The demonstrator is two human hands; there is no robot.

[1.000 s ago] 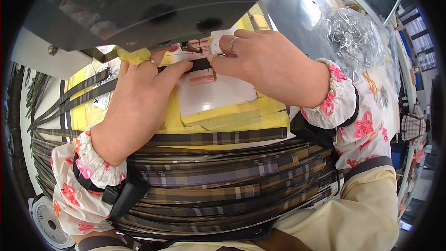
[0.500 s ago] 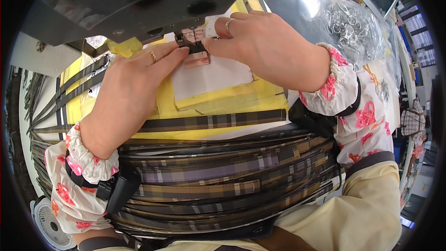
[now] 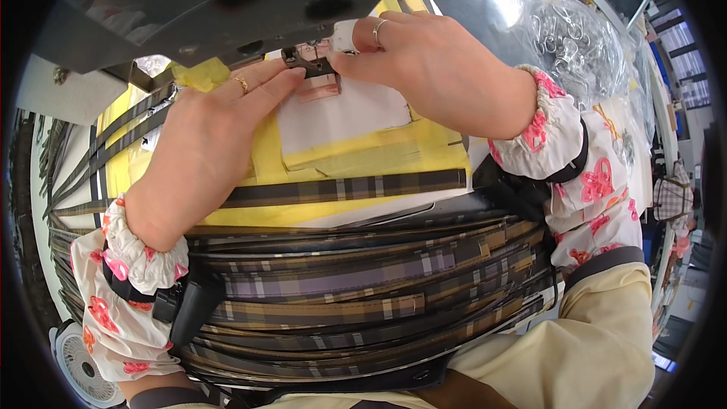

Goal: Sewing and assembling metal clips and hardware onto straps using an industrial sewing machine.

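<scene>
Nearest you, across the lower middle of the frame, many plaid straps [image 3: 333, 284] lay in a row; which were finished could not be told. Beyond them a single strap [image 3: 344, 189] crossed the yellow-covered worktop [image 3: 435, 148]. Your left hand [image 3: 208, 125] slanted up palm down, fingers close together at the left end of the dark strip [image 3: 319, 67]; your right hand [image 3: 435, 64] slanted in from the right, thumb at its other end, forefinger bent. I couldn't tell whether either was clamped on it. The strip sat at upper centre beneath the sewing machine [image 3: 197, 15], its stitching seemingly under way, not complete.
</scene>
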